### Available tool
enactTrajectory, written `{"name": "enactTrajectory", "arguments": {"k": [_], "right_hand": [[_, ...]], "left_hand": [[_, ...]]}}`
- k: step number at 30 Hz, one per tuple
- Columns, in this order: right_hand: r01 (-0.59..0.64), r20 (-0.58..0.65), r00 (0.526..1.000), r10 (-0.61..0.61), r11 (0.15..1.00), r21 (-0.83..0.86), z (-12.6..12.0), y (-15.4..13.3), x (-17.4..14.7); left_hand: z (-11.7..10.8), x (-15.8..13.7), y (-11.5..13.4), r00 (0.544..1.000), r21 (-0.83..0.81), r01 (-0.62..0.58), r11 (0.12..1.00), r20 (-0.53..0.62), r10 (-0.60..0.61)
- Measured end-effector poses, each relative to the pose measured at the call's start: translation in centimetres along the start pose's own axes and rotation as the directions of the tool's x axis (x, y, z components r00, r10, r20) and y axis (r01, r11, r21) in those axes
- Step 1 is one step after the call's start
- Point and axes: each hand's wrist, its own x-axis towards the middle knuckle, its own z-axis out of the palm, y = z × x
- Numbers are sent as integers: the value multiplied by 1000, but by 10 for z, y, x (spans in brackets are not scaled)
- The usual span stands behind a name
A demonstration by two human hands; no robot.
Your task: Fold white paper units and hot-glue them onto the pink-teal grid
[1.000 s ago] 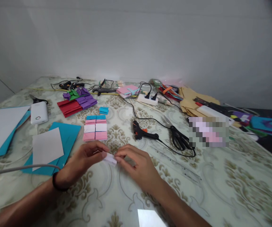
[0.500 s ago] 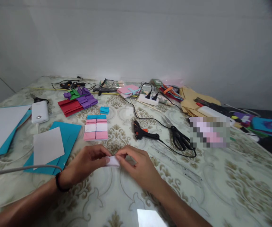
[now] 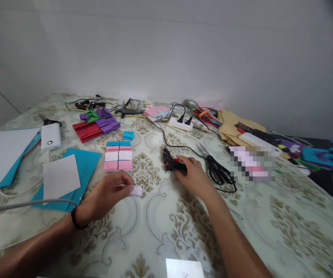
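Observation:
Between the thumb and fingers of my left hand (image 3: pixel 112 193) is a small folded strip of white paper (image 3: pixel 136 190). My right hand (image 3: pixel 193 175) is closed around the handle of a black hot glue gun (image 3: pixel 170 160), which lies on the table with its nozzle toward the far left. Just beyond my left hand sit two rows of folded paper strips (image 3: pixel 118 156) in blue, pink and white. One small folded blue piece (image 3: pixel 128 135) lies behind them. Black-handled scissors (image 3: pixel 217 168) rest to the right of the glue gun.
On the left are blue sheets (image 3: pixel 88 166), a white paper square (image 3: pixel 61 178) and a white power bank (image 3: pixel 51 136). Red folded paper (image 3: pixel 87 132) and purple pieces (image 3: pixel 108 125) lie farther back. A power strip (image 3: pixel 180 123) feeds the cords. Brown paper (image 3: pixel 230 123) is at back right.
My right hand has let go of the white paper strip and moved right onto the glue gun. My left hand still holds the strip.

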Motion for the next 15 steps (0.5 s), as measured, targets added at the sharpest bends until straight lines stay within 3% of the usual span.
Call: {"name": "enactTrajectory", "arguments": {"k": [4, 7, 12, 15], "right_hand": [[-19, 34, 999, 19, 1000, -10, 9, 1, 2], [-46, 17, 999, 46, 999, -5, 7, 3, 3], [-93, -76, 993, 96, 995, 38, -11, 4, 0], [-45, -82, 995, 57, 988, 148, -21, -2, -3]], "left_hand": [[1, 0, 5, 998, 68, -31, 997, -60, 35], [0, 2, 6, 983, 141, -127, 982, -115, 143], [-4, 3, 5, 903, 325, -367, 872, -100, 417], [-5, 2, 6, 890, 380, -387, 840, -85, 448]]}}
